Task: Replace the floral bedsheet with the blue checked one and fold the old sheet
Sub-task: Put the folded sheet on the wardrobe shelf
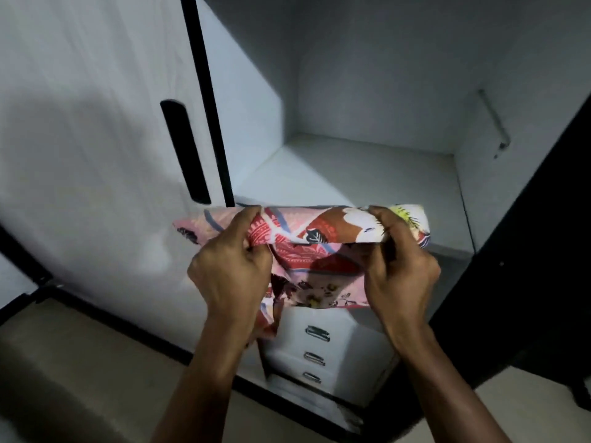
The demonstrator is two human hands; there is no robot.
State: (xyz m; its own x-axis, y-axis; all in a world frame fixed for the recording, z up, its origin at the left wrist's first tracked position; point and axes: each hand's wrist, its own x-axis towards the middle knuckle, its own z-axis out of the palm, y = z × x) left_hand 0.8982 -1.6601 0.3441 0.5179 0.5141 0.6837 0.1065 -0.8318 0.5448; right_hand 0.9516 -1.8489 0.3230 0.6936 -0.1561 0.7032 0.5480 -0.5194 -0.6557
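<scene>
Pink printed fabric, marked with red, brown and white leaf and flower shapes, makes up the floral bedsheet (307, 241). It is folded into a thick, soft-edged, roughly rectangular bundle. The bundle is held level at the front edge of a smooth white shelf (367, 177) inside an open wardrobe; whether it rests on the shelf cannot be told. A looser layer of the fabric hangs below the fold, creased and uneven.

The left part of the bundle is gripped by the left hand (230, 270), with the fingers curled tightly into the cloth. The right end is gripped by the right hand (403, 273), with the fingers wrapped over the top fold. Each grip is closed firmly on the fabric, and the cloth is bunched at both points.

A matt white wardrobe door (96, 123) with black edging is seen to the left; a long, rounded black handle recess (184, 151) is set into it. Below the bundle, a stack of white drawers (319, 346) is fitted with shiny metal pulls (317, 333). A thin rail (492, 119) is fixed to the right inner wall.
</scene>
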